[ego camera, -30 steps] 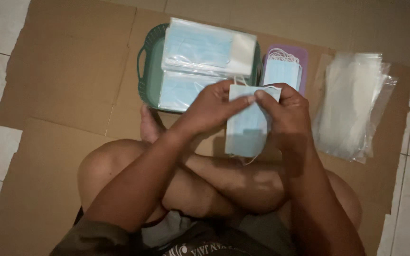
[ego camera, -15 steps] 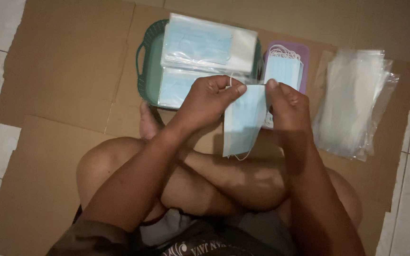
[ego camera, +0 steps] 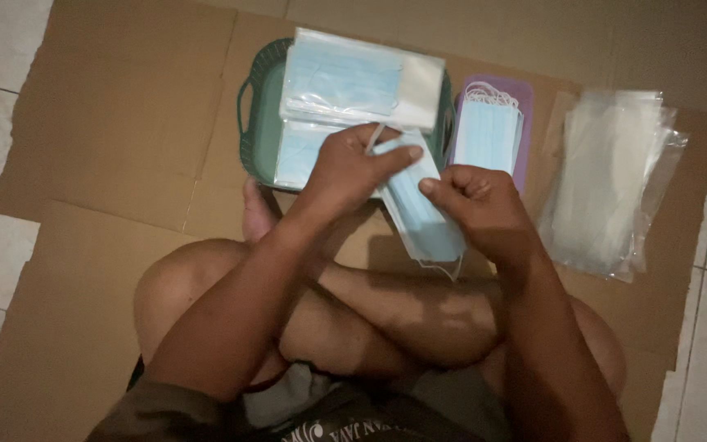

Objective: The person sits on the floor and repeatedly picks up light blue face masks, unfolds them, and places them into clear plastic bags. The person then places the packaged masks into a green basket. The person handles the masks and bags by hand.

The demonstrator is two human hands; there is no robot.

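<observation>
1. A green basket [ego camera: 257, 131] holds bagged masks [ego camera: 353, 82].
2. The left hand [ego camera: 352, 168] has its fingers pinching the top of a blue mask [ego camera: 423, 217].
3. The right hand [ego camera: 484, 209] has its fingers curled on the mask's edge.
4. A purple tray [ego camera: 524, 115] stands beside clear bags [ego camera: 607, 180].

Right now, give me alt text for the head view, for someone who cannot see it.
Both hands, left hand and right hand, hold a light blue face mask above crossed legs. Beyond sit a green basket of bagged masks, a purple tray and clear bags on cardboard.

Left hand [ego camera: 352, 168] and right hand [ego camera: 476, 205] close together, fingers pinched, forearms angled inward over crossed legs.
</observation>
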